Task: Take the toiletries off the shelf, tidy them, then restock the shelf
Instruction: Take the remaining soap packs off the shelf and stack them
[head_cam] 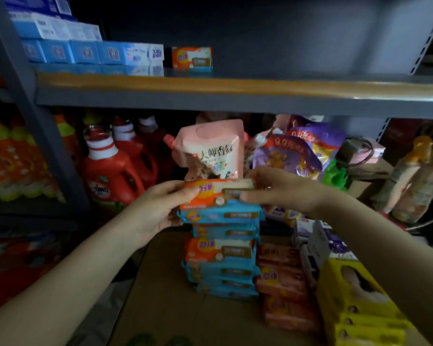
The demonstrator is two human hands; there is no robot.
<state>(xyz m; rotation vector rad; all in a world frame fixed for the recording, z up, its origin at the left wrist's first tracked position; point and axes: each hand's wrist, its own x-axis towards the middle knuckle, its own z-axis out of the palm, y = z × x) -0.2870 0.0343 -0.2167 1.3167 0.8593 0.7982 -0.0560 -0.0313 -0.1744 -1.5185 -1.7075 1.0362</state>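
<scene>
A grey metal shelf (235, 96) with a strip of tan tape along its front edge ran across the upper half of the view, most of its board bare from the middle out to 2 o'clock. At 10 o'clock on it sat blue boxes (85, 52), stacked up against the left upright, and just beside them, apart by a narrow gap, a single orange soap pack (192, 58) stood close to the front edge. Under the board, red detergent bottles (115, 168) crowded 9 o'clock and a pink refill pouch (214, 148) stood upright at centre. A cardboard surface (165, 308) lay at 6 o'clock with open room on its left side. On it rose a stack of soap packs (223, 260), blue and orange, touching a lower pile of pink bars (283, 283) on its right; yellow boxes (360, 303) filled 4 o'clock. The left hand (158, 208) grasped the left end of the top orange pack (210, 193), thumb on its face. The right hand (283, 188) pinched its right end, fingers curled over the top edge
</scene>
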